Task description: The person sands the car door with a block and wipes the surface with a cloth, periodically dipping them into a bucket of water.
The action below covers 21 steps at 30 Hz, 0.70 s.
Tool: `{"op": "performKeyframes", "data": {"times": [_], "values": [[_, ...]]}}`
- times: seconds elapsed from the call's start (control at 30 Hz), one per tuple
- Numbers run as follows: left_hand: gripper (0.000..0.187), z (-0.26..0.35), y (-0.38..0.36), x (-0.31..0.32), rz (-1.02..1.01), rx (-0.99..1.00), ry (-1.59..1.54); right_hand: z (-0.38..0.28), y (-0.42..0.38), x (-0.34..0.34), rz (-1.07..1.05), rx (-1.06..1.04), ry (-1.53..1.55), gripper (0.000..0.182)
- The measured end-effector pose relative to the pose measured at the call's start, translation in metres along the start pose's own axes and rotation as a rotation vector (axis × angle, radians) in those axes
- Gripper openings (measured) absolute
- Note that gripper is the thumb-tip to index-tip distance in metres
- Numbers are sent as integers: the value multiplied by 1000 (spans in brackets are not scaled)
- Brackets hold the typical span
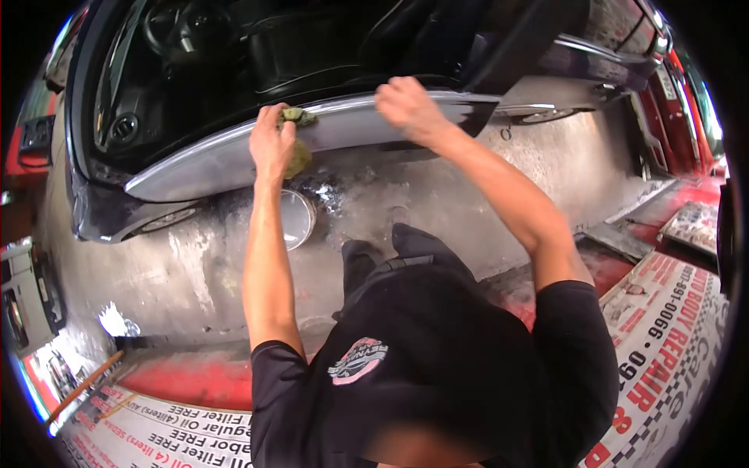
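Note:
My left hand [273, 143] is closed around a yellow-green rag [297, 160], part of which sticks up past the fingers and part of which hangs below. It rests against the upper edge of a grey, dull-surfaced car door panel [343, 132]. Farther right, my right hand [409, 109] is at the top edge of the same panel, its fingers curled and slightly blurred. What those fingers hold, if anything, is hidden. Beneath the panel, close to my left forearm, a round bucket [295, 220] of greyish liquid stands on the floor.
The dark car's interior [257, 47] shows through the window opening above the panel. Wet patches mark the concrete floor [211, 265] around my feet. Printed signboards [655, 343] lie behind me on both sides. A red car [671, 117] stands at the far right.

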State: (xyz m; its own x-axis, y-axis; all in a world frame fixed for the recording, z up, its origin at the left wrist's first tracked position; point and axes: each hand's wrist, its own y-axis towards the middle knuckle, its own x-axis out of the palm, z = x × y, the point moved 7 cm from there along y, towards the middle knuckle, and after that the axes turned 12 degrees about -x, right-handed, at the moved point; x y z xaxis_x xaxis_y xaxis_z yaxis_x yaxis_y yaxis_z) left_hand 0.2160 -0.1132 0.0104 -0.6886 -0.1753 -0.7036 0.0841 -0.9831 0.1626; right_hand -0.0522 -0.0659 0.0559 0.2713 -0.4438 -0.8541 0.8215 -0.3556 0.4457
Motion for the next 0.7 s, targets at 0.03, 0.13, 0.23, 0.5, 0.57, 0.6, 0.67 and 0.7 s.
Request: {"op": "performKeyframes", "data": {"times": [0.03, 0.13, 0.23, 0.5, 0.57, 0.6, 0.67, 0.7], "values": [[34, 1, 2, -2, -29, -6, -10, 1, 0, -4, -20, 8, 1, 18], [34, -1, 2, -2, -43, -26, -8, 27, -46, -33, -55, 14, 0, 24], [34, -4, -1, 1, -7, -37, -19, 42, -71, -51, -65, 65, -3, 31], [33, -5, -8, -3, 4, 58, -49, 17, -29, -33, -30, 48, 81, 23], [34, -2, -16, -6, 22, 21, -36, 19, -50, -47, -21, 85, 61, 24], [33, -2, -18, -5, 50, 24, -43, 15, -52, -43, -52, 123, 28, 23], [34, -1, -23, -6, 41, -5, -45, -3, -27, -28, -55, 117, 16, 24], [34, 2, -27, -11, 74, 3, -60, -12, -4, -13, -26, 90, 31, 24]]}}
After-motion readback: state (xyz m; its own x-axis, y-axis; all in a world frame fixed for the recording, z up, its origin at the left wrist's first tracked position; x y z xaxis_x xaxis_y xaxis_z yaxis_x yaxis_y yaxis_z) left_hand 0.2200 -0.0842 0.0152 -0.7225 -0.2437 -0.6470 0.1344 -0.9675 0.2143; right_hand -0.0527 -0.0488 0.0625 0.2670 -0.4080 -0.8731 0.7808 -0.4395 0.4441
